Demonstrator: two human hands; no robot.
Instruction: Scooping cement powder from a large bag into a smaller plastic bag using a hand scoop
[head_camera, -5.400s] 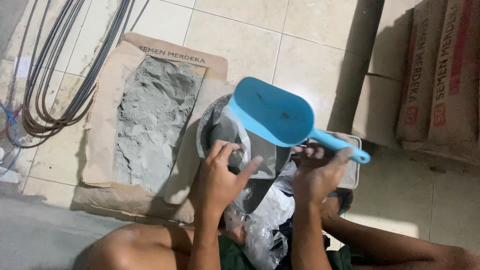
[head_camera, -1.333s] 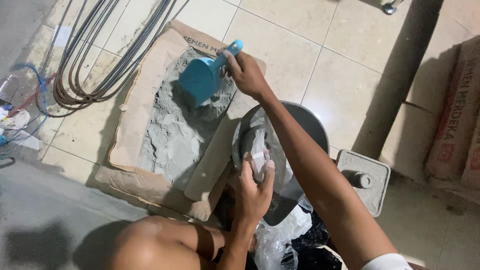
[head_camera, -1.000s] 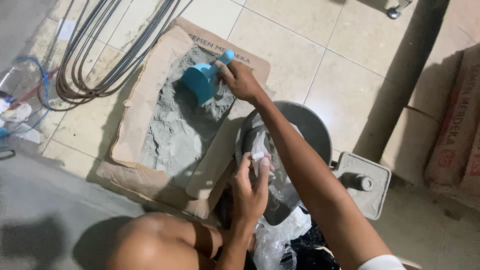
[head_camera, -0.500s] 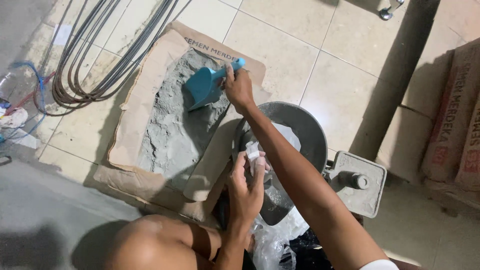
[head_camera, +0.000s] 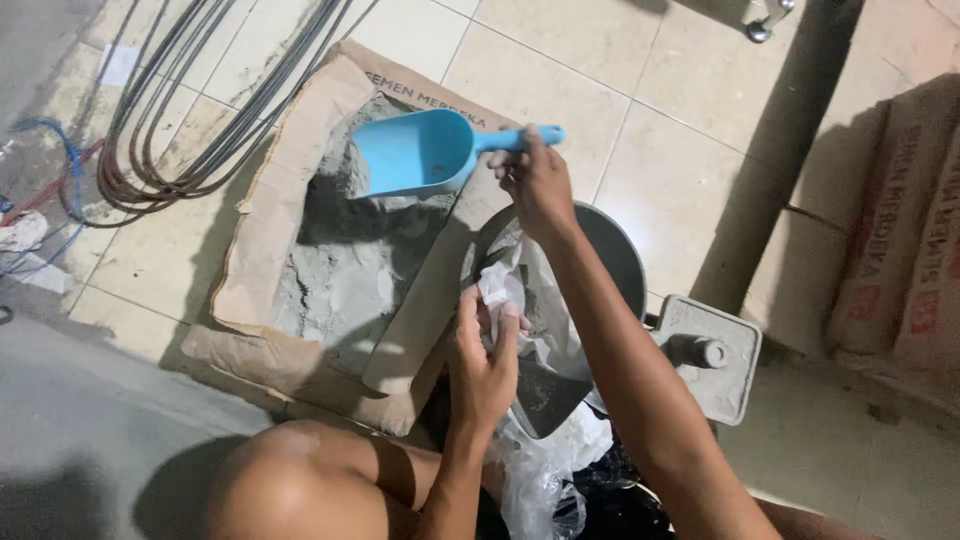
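Note:
My right hand (head_camera: 540, 185) grips the handle of a blue plastic scoop (head_camera: 420, 152), held just above the grey cement powder (head_camera: 345, 260) in a torn-open brown paper sack (head_camera: 255, 230). The scoop's bowl points left and looks empty. My left hand (head_camera: 487, 350) pinches the rim of a clear plastic bag (head_camera: 545, 330) with some grey powder in it. The bag rests on a round grey pan (head_camera: 615, 255). My bare knee is at the bottom.
A grey scale base (head_camera: 712, 355) stands right of the pan. Coiled dark steel wire (head_camera: 170, 130) lies on the tiles at the upper left. Stacked cement sacks (head_camera: 905, 250) fill the right edge. More plastic bags (head_camera: 545, 480) lie by my legs.
The scoop was over the pan several seconds ago, then went into the powder in the sack. It has now lifted out and turned open side up. My left hand keeps hold of the bag.

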